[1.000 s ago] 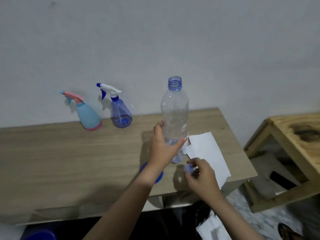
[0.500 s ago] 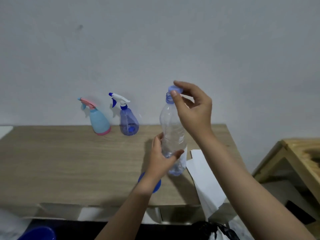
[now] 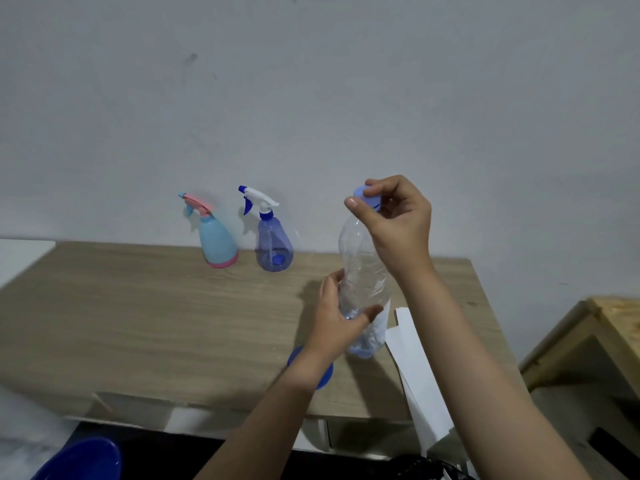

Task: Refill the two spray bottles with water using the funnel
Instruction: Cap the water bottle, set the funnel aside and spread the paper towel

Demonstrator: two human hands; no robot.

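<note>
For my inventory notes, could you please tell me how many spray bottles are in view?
2: the light blue spray bottle with a pink base stands by the wall, and the translucent blue spray bottle stands just right of it.

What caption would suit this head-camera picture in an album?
Right hand pinches the blue cap atop a clear bottle gripped by the left hand; two spray bottles stand behind.

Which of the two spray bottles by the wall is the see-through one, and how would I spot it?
Look along the back edge of the wooden table, against the grey wall. Two spray bottles stand there side by side. The see-through one is the purple-blue spray bottle with a white trigger, nearer the hands; the light blue spray bottle is opaque with pink trim.
</note>
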